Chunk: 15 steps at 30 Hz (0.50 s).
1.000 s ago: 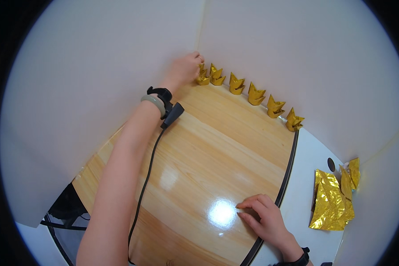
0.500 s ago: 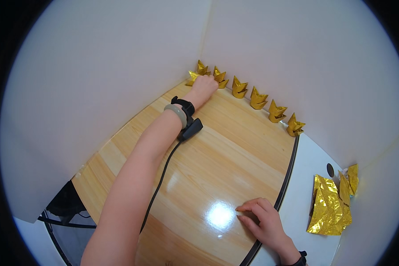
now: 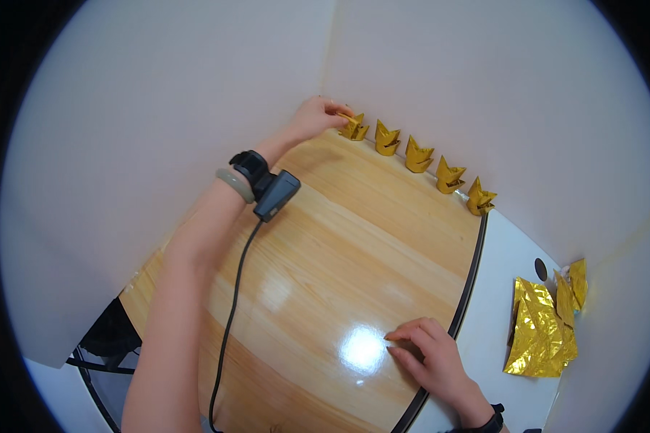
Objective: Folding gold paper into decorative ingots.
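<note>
My left hand reaches to the far corner of the wooden table, its fingers closed at the pointed top of a folded gold foil paper piece. The hand covers the corner behind it. To the right stand more crown-shaped gold foil pieces in a slanting row along the wall, among them one beside the touched piece and one at the row's right end. My right hand rests near the table's right edge, thumb and forefinger apart, with nothing between them.
Flat gold foil sheets lie on the white surface to the right, by a dark round hole. A black cable trails over the wooden table from a device at my left wrist. White walls meet at the back.
My left hand has shifted left and slightly back, and its fingers now point right. The gold pieces visible in the corner are now out of sight. My right hand has barely moved.
</note>
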Tool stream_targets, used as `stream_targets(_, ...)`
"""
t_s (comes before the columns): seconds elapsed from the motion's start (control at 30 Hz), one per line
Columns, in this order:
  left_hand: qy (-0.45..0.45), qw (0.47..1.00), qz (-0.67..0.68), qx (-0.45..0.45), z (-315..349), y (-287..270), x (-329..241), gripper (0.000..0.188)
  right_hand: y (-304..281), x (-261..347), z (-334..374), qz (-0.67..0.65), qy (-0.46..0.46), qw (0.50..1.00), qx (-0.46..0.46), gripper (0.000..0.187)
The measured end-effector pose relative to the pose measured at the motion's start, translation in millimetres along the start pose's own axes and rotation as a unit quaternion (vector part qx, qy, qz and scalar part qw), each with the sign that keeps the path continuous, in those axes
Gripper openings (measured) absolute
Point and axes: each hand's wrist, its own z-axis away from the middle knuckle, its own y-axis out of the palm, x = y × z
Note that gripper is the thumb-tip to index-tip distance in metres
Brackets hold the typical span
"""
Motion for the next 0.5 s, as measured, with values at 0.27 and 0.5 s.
stream_targets(0.27,-0.043,0.990,-0.117,0.066,11.7,-38.1,24.5,0.029,-0.1,0.7,-0.5,-0.006,-0.009,1.000,0.001,0.014)
stream_targets(0.5,-0.113,0.894,-0.431,-0.053,6.0,-4.1,32.5,0.021,-0.5,-0.4,1.0,-0.014,0.002,1.000,-0.004,0.015)
